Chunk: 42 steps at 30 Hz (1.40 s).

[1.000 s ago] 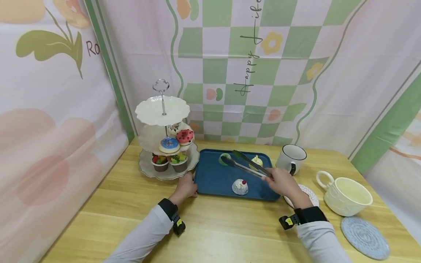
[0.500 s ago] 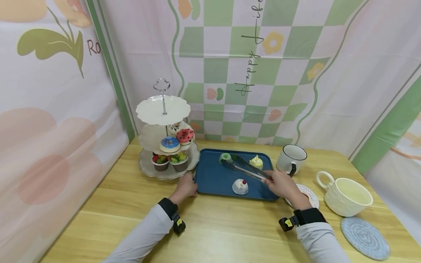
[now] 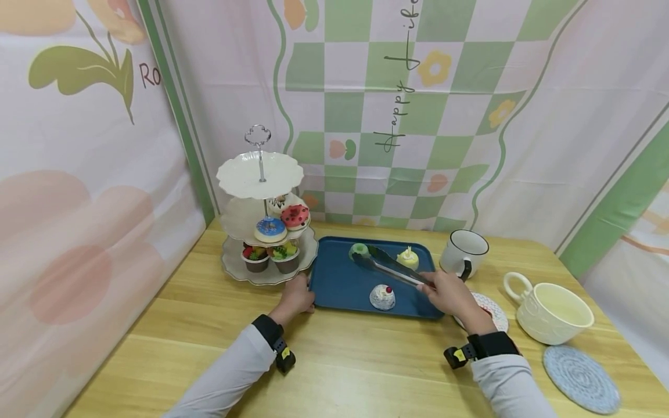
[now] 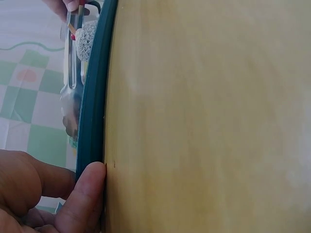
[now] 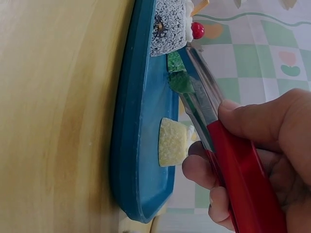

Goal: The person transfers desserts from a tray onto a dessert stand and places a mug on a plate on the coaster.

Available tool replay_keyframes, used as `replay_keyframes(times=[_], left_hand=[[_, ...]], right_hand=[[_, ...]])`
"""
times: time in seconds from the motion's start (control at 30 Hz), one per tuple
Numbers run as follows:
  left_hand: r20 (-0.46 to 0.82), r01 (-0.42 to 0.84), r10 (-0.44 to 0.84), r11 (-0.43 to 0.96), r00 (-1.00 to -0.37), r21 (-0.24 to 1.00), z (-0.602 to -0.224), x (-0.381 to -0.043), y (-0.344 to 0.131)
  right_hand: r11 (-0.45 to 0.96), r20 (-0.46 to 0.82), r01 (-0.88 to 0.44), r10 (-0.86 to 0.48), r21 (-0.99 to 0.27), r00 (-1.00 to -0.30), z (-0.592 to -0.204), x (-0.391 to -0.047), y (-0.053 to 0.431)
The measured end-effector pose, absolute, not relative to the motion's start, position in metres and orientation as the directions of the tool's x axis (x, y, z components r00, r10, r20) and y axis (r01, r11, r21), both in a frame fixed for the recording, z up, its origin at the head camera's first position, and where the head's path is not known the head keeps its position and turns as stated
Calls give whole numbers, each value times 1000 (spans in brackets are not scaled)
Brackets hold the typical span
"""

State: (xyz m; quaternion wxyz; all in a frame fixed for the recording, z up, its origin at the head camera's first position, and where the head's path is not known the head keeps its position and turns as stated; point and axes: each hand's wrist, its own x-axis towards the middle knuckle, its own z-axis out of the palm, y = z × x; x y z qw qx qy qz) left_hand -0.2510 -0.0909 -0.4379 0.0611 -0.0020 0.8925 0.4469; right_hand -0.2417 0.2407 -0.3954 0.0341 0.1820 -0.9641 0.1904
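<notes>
My left hand pinches the left edge of the blue tray near its front corner. In the left wrist view, thumb and fingers meet at the tray's rim. My right hand grips tongs with red handles, above the tray's right side. Their dark green tips are at a small round green cake, partly covering it; whether they squeeze it I cannot tell. A yellow cake sits behind the tongs. Nearer me lies a speckled white cake with a red cherry.
A three-tier stand holds donuts and fruit cups left of the tray. On the right are a white mug, a white patterned coaster partly under my right forearm, a cream cup and a grey-blue coaster.
The tongs have come down slightly at the green cake and the gap between their tips has narrowed. My left hand and the tray have stayed in place.
</notes>
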Motion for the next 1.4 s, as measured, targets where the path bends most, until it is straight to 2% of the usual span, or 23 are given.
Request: replay_keyframes(times=[0.4,1.03,1.4], left_hand=[[-99,-49,51,598,-994,800,-439,-250,-90],[-104,-56,46,594,-994,803,-442,-251,-91],[-120,-69,44,607,-992,792,-439,-253,-90]], right_hand=[[846,194,-400,-352,-353,-916,-384,-239,237],[810,326,-495,-397,-316,-858,-339,-231,221],[741,520,-640,-472,-204,-712,-307,-244,202]])
